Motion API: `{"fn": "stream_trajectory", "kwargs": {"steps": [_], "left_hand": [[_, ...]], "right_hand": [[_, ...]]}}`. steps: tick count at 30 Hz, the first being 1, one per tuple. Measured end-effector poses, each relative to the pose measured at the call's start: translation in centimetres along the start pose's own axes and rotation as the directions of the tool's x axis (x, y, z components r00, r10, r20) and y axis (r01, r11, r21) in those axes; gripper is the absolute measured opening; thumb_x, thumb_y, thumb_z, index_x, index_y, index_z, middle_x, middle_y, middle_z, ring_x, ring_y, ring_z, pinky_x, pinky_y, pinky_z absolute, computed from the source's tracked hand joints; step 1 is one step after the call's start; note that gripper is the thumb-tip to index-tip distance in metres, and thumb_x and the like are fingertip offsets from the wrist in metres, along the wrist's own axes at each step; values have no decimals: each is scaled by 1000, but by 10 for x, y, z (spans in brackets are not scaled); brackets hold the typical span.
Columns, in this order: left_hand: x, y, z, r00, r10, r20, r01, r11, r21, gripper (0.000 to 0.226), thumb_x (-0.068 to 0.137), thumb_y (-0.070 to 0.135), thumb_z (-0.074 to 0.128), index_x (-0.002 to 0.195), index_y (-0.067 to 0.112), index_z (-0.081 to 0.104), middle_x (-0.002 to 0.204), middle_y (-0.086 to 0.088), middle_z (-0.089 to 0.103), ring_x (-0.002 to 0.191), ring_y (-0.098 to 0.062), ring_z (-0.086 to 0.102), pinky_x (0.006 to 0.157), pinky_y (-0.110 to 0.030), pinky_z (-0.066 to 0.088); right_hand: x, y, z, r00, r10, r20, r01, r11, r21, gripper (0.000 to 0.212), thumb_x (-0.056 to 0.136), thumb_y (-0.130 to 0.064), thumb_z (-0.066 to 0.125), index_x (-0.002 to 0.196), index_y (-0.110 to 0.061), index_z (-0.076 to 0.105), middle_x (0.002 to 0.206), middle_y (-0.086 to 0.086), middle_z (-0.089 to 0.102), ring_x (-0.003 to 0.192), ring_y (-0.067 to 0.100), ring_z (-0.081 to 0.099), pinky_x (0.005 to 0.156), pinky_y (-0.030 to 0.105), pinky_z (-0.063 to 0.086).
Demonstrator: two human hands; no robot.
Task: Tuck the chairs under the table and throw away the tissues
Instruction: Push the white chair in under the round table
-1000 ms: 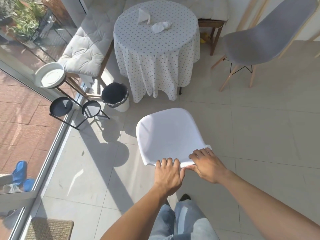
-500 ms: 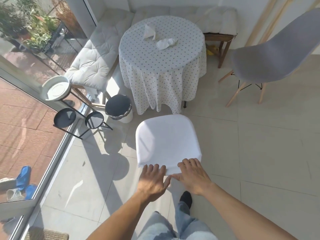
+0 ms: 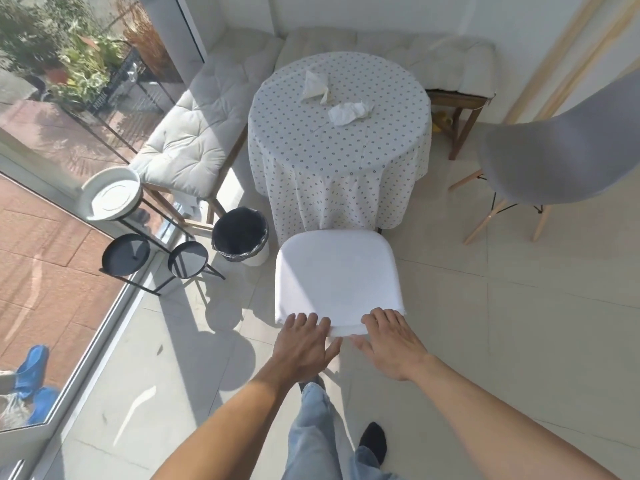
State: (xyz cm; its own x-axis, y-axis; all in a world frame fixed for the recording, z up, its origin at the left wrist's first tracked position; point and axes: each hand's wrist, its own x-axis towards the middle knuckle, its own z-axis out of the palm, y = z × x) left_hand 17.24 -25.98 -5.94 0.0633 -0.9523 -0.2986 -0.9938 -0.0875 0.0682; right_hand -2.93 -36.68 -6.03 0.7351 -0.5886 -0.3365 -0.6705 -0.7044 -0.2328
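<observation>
On a sunlit tiled floor, a round table draped in a dotted cloth stands with a grey chair well apart to its right. A white chair sits against the cloth's hem. The left hand and right hand lie flat, fingers spread, on its backrest top. Two crumpled tissues lie on the table; a black-lined bin stands just beside it.

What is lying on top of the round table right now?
Two crumpled white tissues lie apart on the dotted tablecloth, toward the far side of the round table. Nothing else shows on top. The cloth hides the tabletop itself and everything underneath.
</observation>
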Motion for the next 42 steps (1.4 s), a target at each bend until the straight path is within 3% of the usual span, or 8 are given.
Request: {"fn": "stream_trajectory", "kwargs": {"steps": [13, 18, 23, 27, 31, 34, 38, 42], "left_hand": [[142, -138, -52, 994, 87, 64, -92, 993, 70, 66, 98, 68, 20, 119, 16, 56, 110, -9, 62, 106, -35, 57, 105, -49, 38], [202, -161, -76, 992, 87, 89, -95, 992, 87, 64, 100, 67, 24, 124, 17, 55, 120, -12, 63, 114, -36, 57, 107, -48, 38], [245, -175, -92, 980, 41, 195, -55, 996, 70, 65, 101, 68, 27, 134, 18, 51, 132, -13, 57, 125, -38, 51, 115, -52, 32], [267, -176, -103, 952, -15, 306, -7, 997, 71, 70, 98, 71, 24, 140, 19, 46, 140, -13, 53, 132, -37, 47, 115, -55, 30], [278, -166, -118, 895, 18, 446, -31, 999, 22, 69, 101, 60, 30, 158, 21, 28, 160, -13, 37, 151, -36, 28, 120, -61, 23], [294, -148, -138, 912, 84, 401, -62, 996, -66, 66, 103, 45, 34, 163, 23, 14, 171, -12, 19, 160, -33, 9, 125, -62, 15], [331, -99, -172, 935, 107, 337, -93, 994, -55, 70, 106, 43, 31, 166, 24, 1, 176, -13, -4, 161, -35, -7, 128, -62, 4], [377, -28, -200, 945, 143, 294, -146, 989, -12, 71, 107, 46, 29, 166, 23, -3, 175, -12, -16, 160, -36, -15, 127, -64, -1]], "right_hand": [[163, -26, -52, 988, 147, -34, -146, 988, 44, 90, 91, -71, -10, 129, -14, 48, 125, 7, 52, 108, 29, 47, 105, 42, 36], [224, -4, -71, 981, 194, 1, -194, 978, 73, 64, 104, -63, 21, 132, -12, 47, 130, 10, 49, 116, 33, 45, 108, 43, 34], [261, 10, -87, 977, 214, 6, -213, 972, 102, 62, 104, -63, 25, 132, -11, 47, 130, 9, 48, 119, 34, 43, 109, 43, 33], [274, 19, -95, 977, 213, 16, -214, 971, 108, 67, 102, -65, 22, 134, -12, 46, 133, 8, 48, 122, 33, 41, 114, 44, 29], [268, 28, -97, 975, 212, 69, -220, 963, 154, 70, 103, -67, 23, 147, -15, 37, 155, 8, 37, 147, 31, 25, 124, 50, 12], [255, 53, -108, 959, 264, 107, -280, 942, 184, 76, 101, -70, 17, 156, -17, 25, 169, 8, 14, 157, 29, 0, 126, 57, 2], [231, 116, -140, 935, 348, 73, -355, 912, 205, 75, 103, -67, 16, 160, -19, 18, 172, 10, 3, 157, 29, -9, 125, 59, -2], [201, 200, -181, 916, 400, 17, -397, 902, 170, 76, 103, -66, 17, 162, -19, 11, 173, 8, -7, 156, 27, -17, 125, 57, -6]]}}
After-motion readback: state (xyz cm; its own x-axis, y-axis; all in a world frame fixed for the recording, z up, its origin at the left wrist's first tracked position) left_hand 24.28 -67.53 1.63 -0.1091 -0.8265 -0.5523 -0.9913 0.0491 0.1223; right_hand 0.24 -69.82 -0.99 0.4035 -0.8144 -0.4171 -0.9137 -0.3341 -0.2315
